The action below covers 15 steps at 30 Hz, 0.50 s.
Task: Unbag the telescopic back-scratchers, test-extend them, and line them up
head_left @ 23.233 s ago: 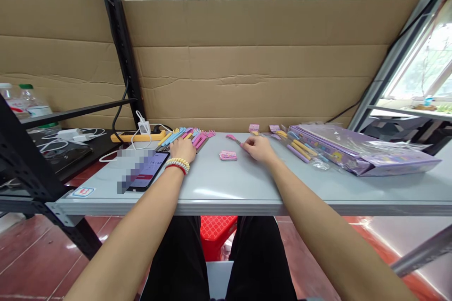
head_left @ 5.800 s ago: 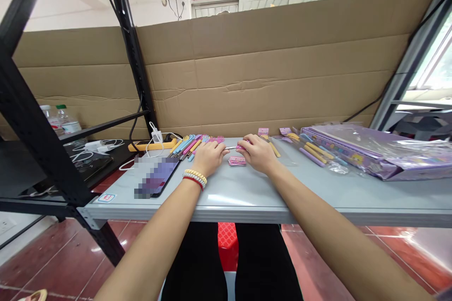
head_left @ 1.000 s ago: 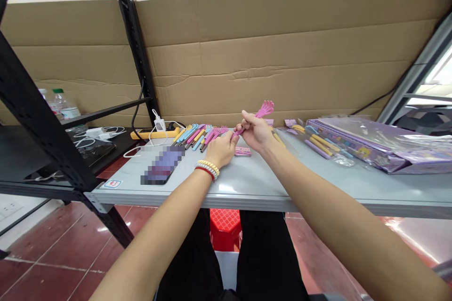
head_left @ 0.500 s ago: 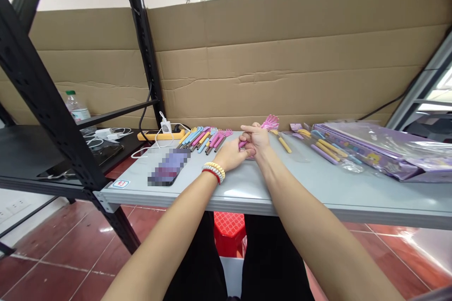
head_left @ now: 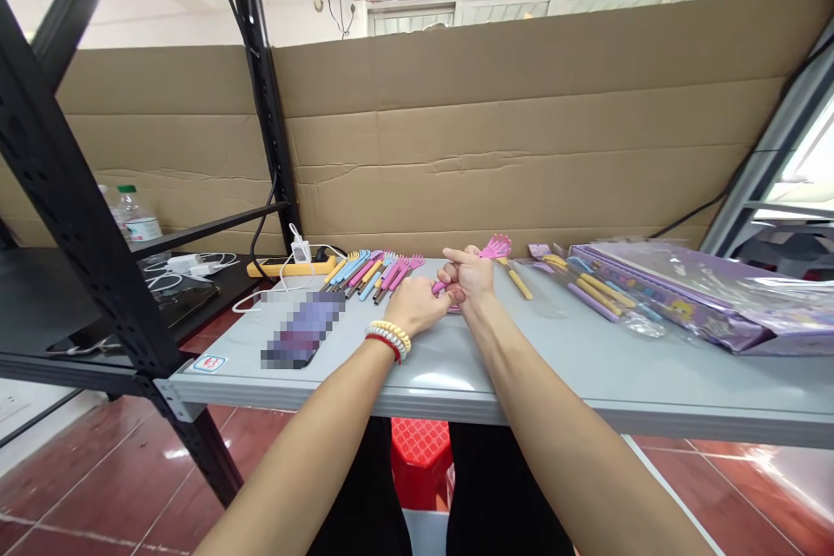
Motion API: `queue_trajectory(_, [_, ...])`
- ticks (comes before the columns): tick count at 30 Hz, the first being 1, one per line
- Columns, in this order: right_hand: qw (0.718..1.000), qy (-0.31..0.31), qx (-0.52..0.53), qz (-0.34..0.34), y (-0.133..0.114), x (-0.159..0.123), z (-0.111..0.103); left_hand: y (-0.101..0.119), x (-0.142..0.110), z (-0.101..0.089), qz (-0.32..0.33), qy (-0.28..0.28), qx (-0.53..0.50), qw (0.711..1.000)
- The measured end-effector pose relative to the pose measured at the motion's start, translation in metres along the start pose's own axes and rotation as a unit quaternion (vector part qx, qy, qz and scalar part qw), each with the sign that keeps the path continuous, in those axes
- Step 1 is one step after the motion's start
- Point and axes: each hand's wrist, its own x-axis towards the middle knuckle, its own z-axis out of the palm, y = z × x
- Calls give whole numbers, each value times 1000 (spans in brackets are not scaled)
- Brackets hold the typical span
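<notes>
A pink back scratcher with a claw-like head sits in my hands over the middle of the table. Its head sticks up past my right hand, whose fingers are wrapped round the shaft. My left hand is closed on the handle end, close against the right one; most of the handle is hidden by fingers. Something pink and flat lies partly hidden under the hands. Left of them several loose back scratchers in yellow, blue and pink lie side by side. To the right lies a yellow-handled one beside clear plastic film.
A phone with a blurred screen lies at the left of the grey table. Several bagged scratchers rest beside a purple printed package at right. A yellow power strip with cables and a black rack post stand left.
The camera has tilted up a little, so the table sits lower in view. Both hands keep their hold on the pink back scratcher, with barely any shift in the fingers.
</notes>
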Motion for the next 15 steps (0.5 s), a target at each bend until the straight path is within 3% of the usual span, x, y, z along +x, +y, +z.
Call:
queue_trajectory(8, [998,50,24,-3,0,2,-4,-1,3,3,-35,-16,47,998])
queue_trajectory(15, [988,-71,41,129,0,-2,-5,-9,-3,-1,-38,48,48,997])
